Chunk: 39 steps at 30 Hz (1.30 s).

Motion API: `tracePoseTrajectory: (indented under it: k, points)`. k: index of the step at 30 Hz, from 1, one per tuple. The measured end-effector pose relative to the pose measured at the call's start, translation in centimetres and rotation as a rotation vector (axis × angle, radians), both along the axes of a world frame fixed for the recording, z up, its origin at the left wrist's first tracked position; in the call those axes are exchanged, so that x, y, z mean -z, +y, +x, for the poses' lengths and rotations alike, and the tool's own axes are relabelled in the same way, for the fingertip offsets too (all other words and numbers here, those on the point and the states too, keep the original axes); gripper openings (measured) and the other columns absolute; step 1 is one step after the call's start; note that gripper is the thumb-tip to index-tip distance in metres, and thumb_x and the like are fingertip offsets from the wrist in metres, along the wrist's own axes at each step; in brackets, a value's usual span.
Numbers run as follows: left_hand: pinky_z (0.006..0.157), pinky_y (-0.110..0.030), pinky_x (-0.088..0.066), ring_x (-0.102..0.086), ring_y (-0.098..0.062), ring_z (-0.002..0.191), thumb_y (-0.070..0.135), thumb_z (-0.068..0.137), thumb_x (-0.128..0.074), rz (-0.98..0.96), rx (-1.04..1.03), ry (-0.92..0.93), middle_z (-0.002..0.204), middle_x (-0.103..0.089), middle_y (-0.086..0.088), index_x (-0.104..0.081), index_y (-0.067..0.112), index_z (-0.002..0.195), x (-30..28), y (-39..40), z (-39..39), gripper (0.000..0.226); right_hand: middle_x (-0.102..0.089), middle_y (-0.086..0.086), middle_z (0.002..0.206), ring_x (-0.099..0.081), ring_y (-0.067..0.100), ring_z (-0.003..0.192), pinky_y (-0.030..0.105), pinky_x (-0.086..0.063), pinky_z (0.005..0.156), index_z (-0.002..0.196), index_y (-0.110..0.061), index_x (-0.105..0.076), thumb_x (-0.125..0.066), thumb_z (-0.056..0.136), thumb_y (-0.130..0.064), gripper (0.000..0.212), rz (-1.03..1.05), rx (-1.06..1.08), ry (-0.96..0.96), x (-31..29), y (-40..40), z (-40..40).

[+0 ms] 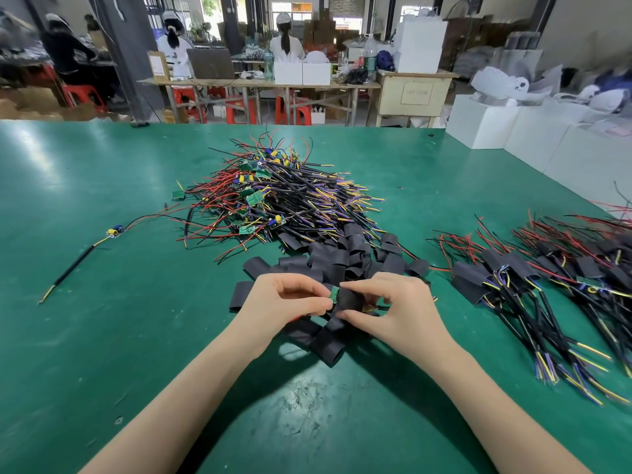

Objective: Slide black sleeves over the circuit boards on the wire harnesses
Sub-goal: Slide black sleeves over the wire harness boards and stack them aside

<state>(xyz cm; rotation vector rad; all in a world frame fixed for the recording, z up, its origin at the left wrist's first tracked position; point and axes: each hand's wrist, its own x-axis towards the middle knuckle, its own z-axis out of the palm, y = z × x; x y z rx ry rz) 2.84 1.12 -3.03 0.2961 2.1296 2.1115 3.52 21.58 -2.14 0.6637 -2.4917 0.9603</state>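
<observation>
Fingers of both hands meet over the green table [102,336], working one piece between them. The left hand [284,299] pinches the bare end of a small green circuit board [334,293], thumb and forefinger curled on it, seemingly to hold it steady as an anchor. The right hand [393,309] pinches a black sleeve [350,301] from above and below, its fingers curled round the tube just right of the board; most of the board looks already swallowed, with only a green edge showing at the sleeve's left mouth. The harness wires leave toward the right, mostly hidden behind the right fingers. Just beyond and under the fingers lies a loose heap of spare sleeves [342,261], within easy reach for the next piece. Farther beyond them sits the tangled pile of unsleeved harnesses [273,200], and well to the right of the right fingers lie finished harnesses [513,282] laid out in bundles, which suggests a left-to-right flow. One stray harness [113,232] lies well apart to the left.
</observation>
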Motion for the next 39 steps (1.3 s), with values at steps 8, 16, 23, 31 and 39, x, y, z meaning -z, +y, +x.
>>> tracePoseTrajectory:
  k: [8,16,23,31,39]
  points:
    - [0.067,-0.018,-0.053,-0.068,-0.012,0.069,0.0,0.072,-0.079,-0.004,-0.049,0.039,0.076,-0.075,-0.005,-0.077,0.017,0.073,-0.3,-0.2,-0.1,0.017,-0.062,-0.009,0.065,-0.056,0.006,0.062,0.024,-0.044,0.059,0.095,-0.035,-0.077,-0.085,0.068,-0.031,0.029,-0.07,-0.005,-0.031,-0.2,0.3,-0.3]
    - [0.066,-0.019,-0.053,-0.068,-0.014,0.068,0.003,0.071,-0.08,-0.012,-0.048,0.041,0.075,-0.074,-0.008,-0.077,0.015,0.074,-0.2,-0.1,-0.1,0.013,-0.064,-0.003,0.066,-0.056,0.009,0.061,0.031,-0.046,0.061,0.098,-0.033,-0.076,-0.086,0.068,-0.027,0.032,-0.138,-0.007,-0.066,0.2,0.0,-0.2]
    - [0.067,-0.018,-0.052,-0.07,-0.014,0.07,0.0,0.073,-0.078,0.011,-0.031,0.034,0.075,-0.074,-0.009,-0.078,0.015,0.076,0.0,0.1,-0.1,0.015,-0.063,-0.004,0.071,-0.057,0.006,0.065,0.02,-0.044,0.065,0.104,-0.024,-0.076,-0.086,0.067,-0.027,0.038,-0.123,0.006,-0.028,0.3,-0.4,-0.1]
    - [0.075,-0.015,-0.051,-0.068,-0.007,0.079,-0.007,0.08,-0.069,-0.029,0.014,0.135,0.084,-0.074,0.002,-0.073,0.01,0.087,-0.4,0.3,0.1,0.019,-0.056,-0.007,0.069,-0.051,0.003,0.062,0.021,-0.044,0.062,0.105,-0.024,-0.075,-0.083,0.072,-0.028,0.034,-0.048,-0.016,0.067,0.1,0.0,-0.2]
    - [0.08,-0.014,-0.048,-0.064,-0.008,0.086,-0.007,0.085,-0.064,-0.032,-0.283,0.299,0.095,-0.073,-0.004,-0.07,0.003,0.096,-0.7,-1.1,-0.8,0.016,-0.059,0.01,0.071,-0.057,0.026,0.059,0.031,-0.046,0.057,0.098,-0.01,-0.075,-0.081,0.075,-0.021,0.026,0.012,0.49,0.402,-1.8,5.5,-1.8]
